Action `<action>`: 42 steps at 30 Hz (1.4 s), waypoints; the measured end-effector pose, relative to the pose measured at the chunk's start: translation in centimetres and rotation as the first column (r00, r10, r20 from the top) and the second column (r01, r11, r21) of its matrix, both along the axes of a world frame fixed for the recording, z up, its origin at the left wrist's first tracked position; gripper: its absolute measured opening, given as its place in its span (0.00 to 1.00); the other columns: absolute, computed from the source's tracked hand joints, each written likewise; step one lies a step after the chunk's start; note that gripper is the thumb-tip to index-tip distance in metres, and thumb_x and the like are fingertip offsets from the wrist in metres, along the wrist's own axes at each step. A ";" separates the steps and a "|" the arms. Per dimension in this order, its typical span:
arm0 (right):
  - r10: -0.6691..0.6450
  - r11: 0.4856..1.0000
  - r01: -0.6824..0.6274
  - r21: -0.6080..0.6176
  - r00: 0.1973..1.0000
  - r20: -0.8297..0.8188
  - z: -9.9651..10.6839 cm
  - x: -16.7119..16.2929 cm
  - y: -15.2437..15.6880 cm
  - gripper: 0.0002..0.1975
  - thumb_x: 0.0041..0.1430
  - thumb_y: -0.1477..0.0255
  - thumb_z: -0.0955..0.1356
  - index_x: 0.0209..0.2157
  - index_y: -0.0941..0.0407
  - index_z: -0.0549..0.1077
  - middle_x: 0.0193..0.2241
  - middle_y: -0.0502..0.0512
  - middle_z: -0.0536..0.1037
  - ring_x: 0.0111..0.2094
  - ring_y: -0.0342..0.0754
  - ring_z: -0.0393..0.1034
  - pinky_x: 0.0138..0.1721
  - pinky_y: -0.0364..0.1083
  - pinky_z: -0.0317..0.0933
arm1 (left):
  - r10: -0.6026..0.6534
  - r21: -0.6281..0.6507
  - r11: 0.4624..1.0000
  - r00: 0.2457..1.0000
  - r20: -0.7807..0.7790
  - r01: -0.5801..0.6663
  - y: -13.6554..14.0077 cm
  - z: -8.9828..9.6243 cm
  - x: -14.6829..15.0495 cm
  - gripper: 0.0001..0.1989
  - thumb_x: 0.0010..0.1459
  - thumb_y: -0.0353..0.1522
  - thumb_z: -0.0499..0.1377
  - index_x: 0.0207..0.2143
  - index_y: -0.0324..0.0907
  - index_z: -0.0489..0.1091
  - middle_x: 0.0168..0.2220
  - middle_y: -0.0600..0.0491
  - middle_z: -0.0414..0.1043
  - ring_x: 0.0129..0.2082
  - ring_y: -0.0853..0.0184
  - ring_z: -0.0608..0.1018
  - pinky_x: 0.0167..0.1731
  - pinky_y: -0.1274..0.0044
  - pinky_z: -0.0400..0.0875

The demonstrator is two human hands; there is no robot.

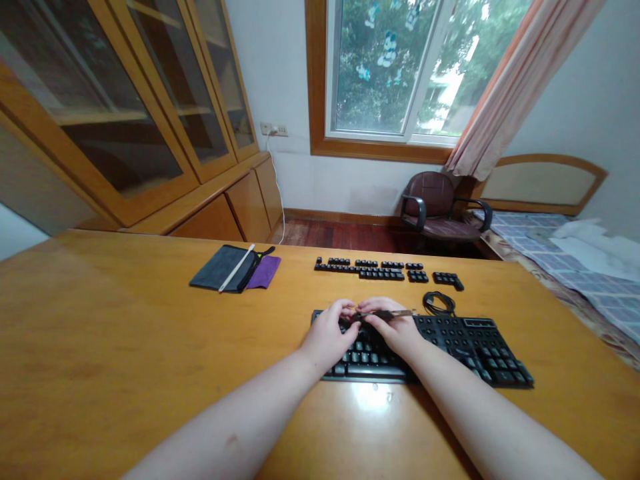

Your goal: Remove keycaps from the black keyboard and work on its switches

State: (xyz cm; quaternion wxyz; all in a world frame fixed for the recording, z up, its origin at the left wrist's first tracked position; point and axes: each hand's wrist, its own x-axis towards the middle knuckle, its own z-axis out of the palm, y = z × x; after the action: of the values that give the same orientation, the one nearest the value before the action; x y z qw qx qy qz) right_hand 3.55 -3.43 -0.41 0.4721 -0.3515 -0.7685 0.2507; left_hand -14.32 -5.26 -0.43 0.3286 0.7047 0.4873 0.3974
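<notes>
Both hands meet above the upper left part of a black keyboard (373, 370). In my right hand (397, 330), closed fingers hold a slim brush-like tool (401, 313), its light brown handle pointing right. My left hand (333, 337) is closed in a pinch at the tool's dark end; what lies between its fingertips is too small and hidden to make out. Keycaps fill the keyboard's lower left rows, while bare key posts show along its top and right side. Behind it, loose black keycaps (383, 274) lie in rows on the desk.
A coiled black cable (439, 303) rests behind the keyboard. Left of the keycaps lie a grey zip pouch (215, 267), a white stick (237, 268) and a purple cloth (265, 272). Past the wooden desk (150, 333) stand an office chair (433, 200), a bed and a glass-fronted cabinet.
</notes>
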 end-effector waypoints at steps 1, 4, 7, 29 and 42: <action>-0.017 1.000 0.017 0.006 1.000 0.022 0.0 0.0 0.0 0.05 0.57 0.70 0.67 0.33 0.54 0.74 0.34 0.56 0.78 0.38 0.48 0.73 0.43 0.50 0.67 | 0.026 0.003 1.000 1.000 0.005 -0.026 0.1 -0.1 0.0 0.12 0.52 0.30 0.58 0.41 0.42 0.66 0.36 0.54 0.73 0.38 0.68 0.75 0.42 0.75 0.70; -0.017 1.000 0.016 0.007 0.996 0.092 0.1 0.1 -0.1 0.05 0.57 0.69 0.67 0.31 0.55 0.74 0.31 0.55 0.79 0.36 0.47 0.73 0.41 0.49 0.67 | 0.048 0.024 0.999 0.999 0.002 -0.048 0.4 -0.3 -0.1 0.07 0.52 0.30 0.57 0.36 0.42 0.68 0.34 0.54 0.72 0.37 0.68 0.74 0.41 0.74 0.70; -0.066 0.998 0.068 -0.012 0.988 0.140 0.2 0.1 -0.3 0.06 0.57 0.68 0.67 0.33 0.54 0.75 0.31 0.54 0.79 0.33 0.47 0.74 0.39 0.48 0.68 | 0.030 0.024 0.999 1.000 0.008 -0.030 0.5 -0.3 -0.2 0.08 0.52 0.30 0.58 0.37 0.42 0.69 0.35 0.54 0.72 0.36 0.68 0.74 0.41 0.74 0.70; 0.085 0.991 -0.088 -0.099 0.996 -0.036 0.4 0.1 0.2 0.06 0.54 0.69 0.69 0.34 0.53 0.78 0.32 0.55 0.80 0.36 0.48 0.75 0.41 0.49 0.69 | -0.024 0.018 0.999 0.993 -0.113 0.026 0.5 -0.2 -0.5 0.11 0.56 0.34 0.56 0.41 0.43 0.72 0.37 0.53 0.75 0.37 0.66 0.75 0.41 0.73 0.70; 0.095 0.975 -0.103 -0.199 0.994 -0.051 0.0 -0.1 0.4 0.07 0.55 0.67 0.69 0.33 0.54 0.78 0.31 0.54 0.74 0.34 0.46 0.71 0.38 0.47 0.67 | -0.046 0.082 0.995 0.987 -0.156 0.059 0.5 -0.4 -0.3 0.09 0.55 0.31 0.56 0.39 0.42 0.72 0.35 0.53 0.74 0.36 0.67 0.74 0.40 0.74 0.70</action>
State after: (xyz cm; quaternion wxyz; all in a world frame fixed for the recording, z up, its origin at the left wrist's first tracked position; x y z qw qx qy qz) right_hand 3.41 -3.00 -0.42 0.4369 -0.3534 -0.7458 0.3577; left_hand -14.65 -4.74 -0.81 0.2699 0.7594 0.4748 0.3537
